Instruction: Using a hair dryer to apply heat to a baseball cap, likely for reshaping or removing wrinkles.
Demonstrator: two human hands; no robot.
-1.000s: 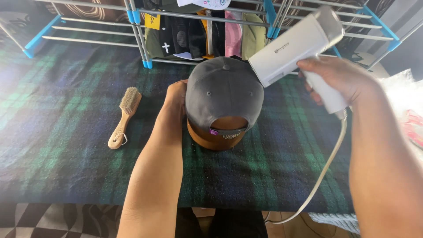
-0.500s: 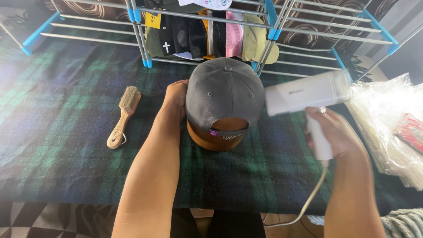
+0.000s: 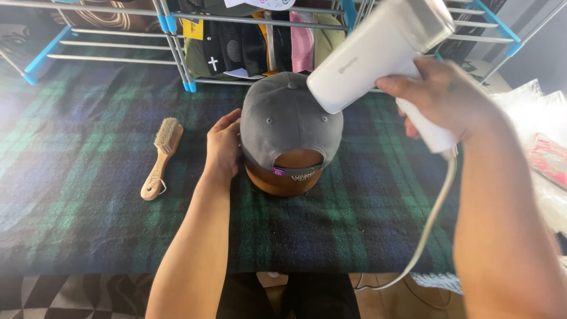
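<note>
1. A grey cap [image 3: 290,121] is sitting on a brown rounded form [image 3: 282,178] in the middle of the green and blue plaid cloth [image 3: 77,218]; its back opening is facing the person.
2. The left hand [image 3: 223,147] is pressing against the left side of the cap, fingers curved loosely around the crown and not clenched.
3. The right hand [image 3: 440,97] is gripping the handle of a white handheld steamer [image 3: 378,53], fingers wrapped tight around it. The steamer's head is tilting down over the upper right of the cap, very near the fabric or touching it; which one is unclear.
4. A white cord [image 3: 434,218] is hanging from the steamer's handle, right of the cap, and running down past the cloth's near edge.
5. A wooden brush [image 3: 160,156] is lying on the cloth, well left of the cap, bristles at the far end.
6. Behind the cap, a metal rack with blue joints [image 3: 177,53] is holding a row of folded caps [image 3: 260,47] in black, olive, orange and pink.
7. Clear plastic bags [image 3: 546,153] are lying far right of the cap.
</note>
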